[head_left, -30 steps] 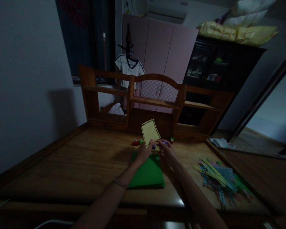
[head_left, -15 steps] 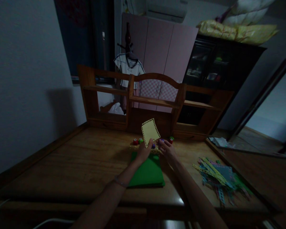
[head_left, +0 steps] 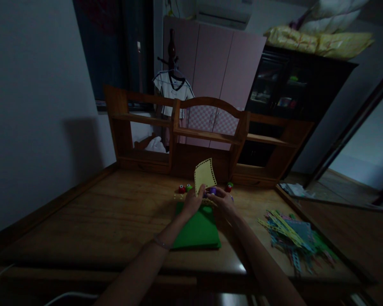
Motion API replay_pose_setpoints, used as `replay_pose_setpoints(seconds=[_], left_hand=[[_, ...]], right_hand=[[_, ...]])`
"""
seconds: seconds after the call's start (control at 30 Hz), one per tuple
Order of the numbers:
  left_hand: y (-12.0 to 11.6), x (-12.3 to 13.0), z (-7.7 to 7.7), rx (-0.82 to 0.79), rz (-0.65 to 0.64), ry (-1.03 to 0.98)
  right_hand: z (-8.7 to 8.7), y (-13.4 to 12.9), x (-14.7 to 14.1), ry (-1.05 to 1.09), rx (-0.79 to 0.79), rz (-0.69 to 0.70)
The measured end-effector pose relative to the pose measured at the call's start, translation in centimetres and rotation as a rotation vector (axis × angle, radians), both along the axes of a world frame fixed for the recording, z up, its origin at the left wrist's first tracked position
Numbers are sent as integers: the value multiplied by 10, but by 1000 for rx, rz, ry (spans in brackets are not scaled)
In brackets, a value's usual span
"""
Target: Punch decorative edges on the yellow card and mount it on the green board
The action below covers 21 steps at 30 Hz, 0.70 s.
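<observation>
My left hand (head_left: 194, 201) grips a yellow sheet (head_left: 204, 174) with small dark holes along its edges, held up above the desk. Close beside it, the fingers of my right hand (head_left: 222, 199) are closed on a small purple punch (head_left: 212, 191) near the sheet's lower right corner. Under my hands lies a stack of green sheets (head_left: 198, 229). Behind the stack are a red punch (head_left: 181, 189) and a green punch (head_left: 188, 187). Another red and green punch (head_left: 229, 187) stands to the right. Small yellow cut-out bits (head_left: 178, 196) are scattered by the stack.
A pile of coloured paper strips and scraps (head_left: 293, 233) lies on the right of the wooden desk (head_left: 98, 212). A wooden shelf unit (head_left: 207, 135) rises along the back edge. A white wall (head_left: 35, 106) borders the left side.
The yellow sheet has turned to stand more upright and shifted slightly right. My right hand and the purple punch have moved a little left, closer to my left hand.
</observation>
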<state>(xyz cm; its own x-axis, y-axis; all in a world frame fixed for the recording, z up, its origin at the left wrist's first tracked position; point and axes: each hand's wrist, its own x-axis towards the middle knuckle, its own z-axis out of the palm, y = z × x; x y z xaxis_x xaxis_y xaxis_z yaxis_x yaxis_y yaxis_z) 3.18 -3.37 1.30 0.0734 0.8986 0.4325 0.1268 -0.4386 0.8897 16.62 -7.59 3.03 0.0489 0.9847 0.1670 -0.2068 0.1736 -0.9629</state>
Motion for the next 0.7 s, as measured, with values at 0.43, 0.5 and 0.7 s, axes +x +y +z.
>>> replay_pose_setpoints(seconds=[0.43,0.5,0.7], left_hand=[[-1,0,-1,49,8,2],[-1,-1,0,33,8,2],[-1,-1,0,16,-9,-50]], right_hand=[[-13,13,9,-113,-115,-2],[-10,10,5,-101,-106,4],[-3,2,-1,-151,14,32]])
